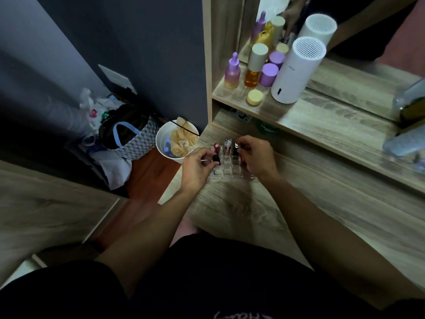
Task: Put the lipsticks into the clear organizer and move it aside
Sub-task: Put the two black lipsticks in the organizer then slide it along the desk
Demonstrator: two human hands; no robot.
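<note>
While the clear organizer point(226, 169) is sitting on the wooden counter point(299, 203) near its left edge, both hands are working at it. The left hand point(197, 168) is pinching a dark red lipstick point(216, 153) between its thumb and fingers, and its grip is closed tight around the tube. That lipstick is standing up in a slot at the back left of the organizer. A clear-topped lipstick point(228, 146) is standing in the next slot along the back row. The right hand point(255, 157) is curling over the right side of the organizer, with its fingertips closed on a dark lipstick point(235, 149) standing there. The front slots of the organizer are looking empty. A shelf point(287, 111) is sitting higher up behind the hands, holding purple bottles point(232, 72), a yellow jar point(254, 97) and a tall white can-shaped thing point(296, 70). A white bucket point(162, 143) and a checked bag point(135, 143) are resting on the floor to the left.
</note>
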